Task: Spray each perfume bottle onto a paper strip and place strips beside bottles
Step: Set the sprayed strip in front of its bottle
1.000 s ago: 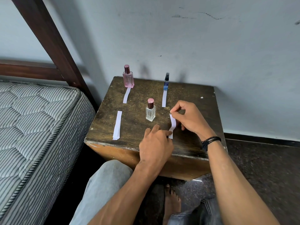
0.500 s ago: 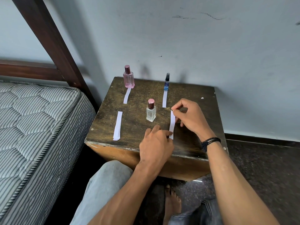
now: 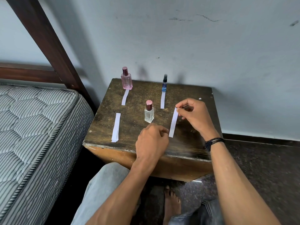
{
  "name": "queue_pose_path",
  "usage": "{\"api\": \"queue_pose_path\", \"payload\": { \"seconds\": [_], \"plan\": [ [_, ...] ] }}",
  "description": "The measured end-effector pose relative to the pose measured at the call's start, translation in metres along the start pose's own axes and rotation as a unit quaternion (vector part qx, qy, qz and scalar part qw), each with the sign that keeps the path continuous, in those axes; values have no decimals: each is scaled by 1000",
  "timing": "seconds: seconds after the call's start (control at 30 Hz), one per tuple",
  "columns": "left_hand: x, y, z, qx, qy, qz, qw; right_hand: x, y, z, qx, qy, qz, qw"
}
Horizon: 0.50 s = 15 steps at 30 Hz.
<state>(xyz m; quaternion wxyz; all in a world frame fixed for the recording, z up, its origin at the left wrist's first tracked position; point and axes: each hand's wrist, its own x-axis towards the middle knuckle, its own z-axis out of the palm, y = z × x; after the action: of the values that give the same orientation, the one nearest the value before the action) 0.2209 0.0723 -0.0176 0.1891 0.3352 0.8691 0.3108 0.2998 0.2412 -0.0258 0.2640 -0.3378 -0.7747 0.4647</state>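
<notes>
1. My right hand point(image 3: 194, 116) pinches the far end of a paper strip point(image 3: 173, 122); the strip's long axis runs away from me, right of the clear bottle point(image 3: 149, 112).
2. My left hand point(image 3: 151, 142) is loosely curled, empty as far as I can tell, fingertips at the strip's near end.
3. Clear bottle lies just left of the strip, nearer my left hand.
4. Spare strips point(image 3: 116, 127) lie well left on the table point(image 3: 191, 143).

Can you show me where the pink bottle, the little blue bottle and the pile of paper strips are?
pink bottle point(image 3: 126, 81): head view, on its glass body.
blue bottle point(image 3: 164, 87): head view, on its blue label.
pile of paper strips point(image 3: 116, 127): head view, on the top strip's middle.
</notes>
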Motion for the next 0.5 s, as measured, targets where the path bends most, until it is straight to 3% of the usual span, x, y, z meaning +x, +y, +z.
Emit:
{"api": "queue_pose_path", "payload": {
  "seconds": [0.23,0.5],
  "plan": [
    [0,-3,10,75,-47,71,994,3,9,-3,-32,-16,-12,999],
    [0,-1,17,129,-34,112,985,7,14,3,-48,-21,-27,998]
  ]
}}
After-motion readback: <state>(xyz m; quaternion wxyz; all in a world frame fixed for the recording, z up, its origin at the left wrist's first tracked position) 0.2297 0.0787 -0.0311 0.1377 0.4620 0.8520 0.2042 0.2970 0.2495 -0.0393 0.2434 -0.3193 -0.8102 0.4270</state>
